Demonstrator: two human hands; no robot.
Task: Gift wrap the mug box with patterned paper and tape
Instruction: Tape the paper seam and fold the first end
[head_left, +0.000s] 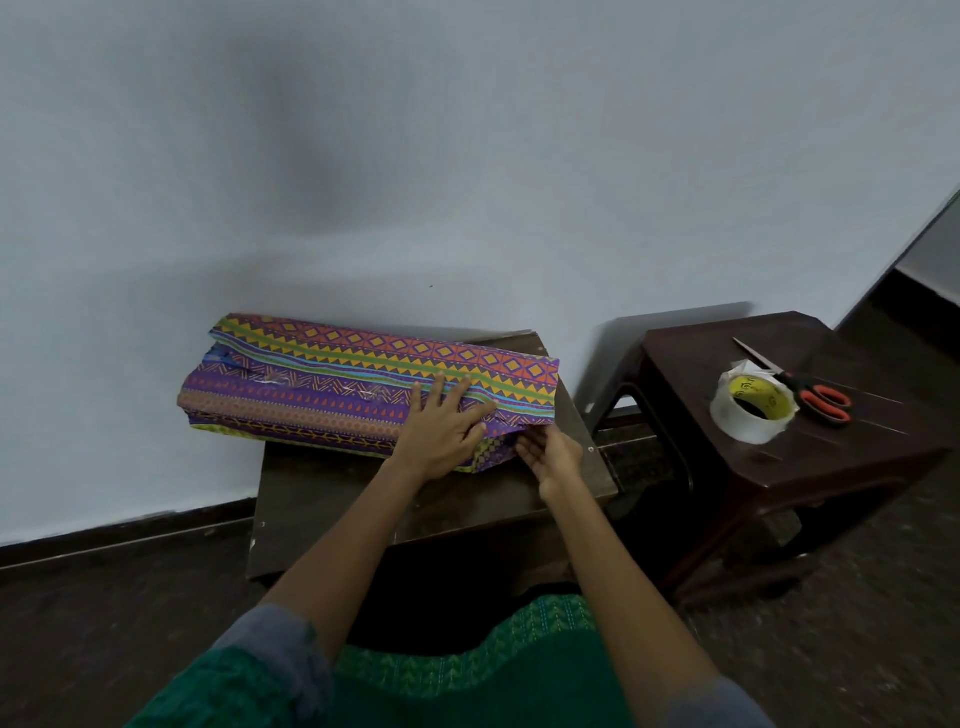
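The mug box (363, 384), already covered in patterned paper with bands of purple, orange, yellow and green geometric shapes, lies lengthwise on a small dark bench (332, 499) set against a pale wall (467, 156). Strips of clear tape (283, 383) shine along the seam on its top face. The left hand (441, 441) lies flat on the near right part of the box, fingers straight and spread, pressing the paper down. The right hand (553, 460) is at the right end of the box, its fingers curled and pinching the loose paper flap there. To the right, well apart from the box, a dark brown stool (831, 467) carries a roll of clear tape (753, 413) with a yellow core; dark marks are printed on the core, but they are too small to read. Just beside the roll lie scissors (810, 395) with red and black handles, blades pointing towards the wall. Green patterned clothing (467, 670) shows at the bottom edge.
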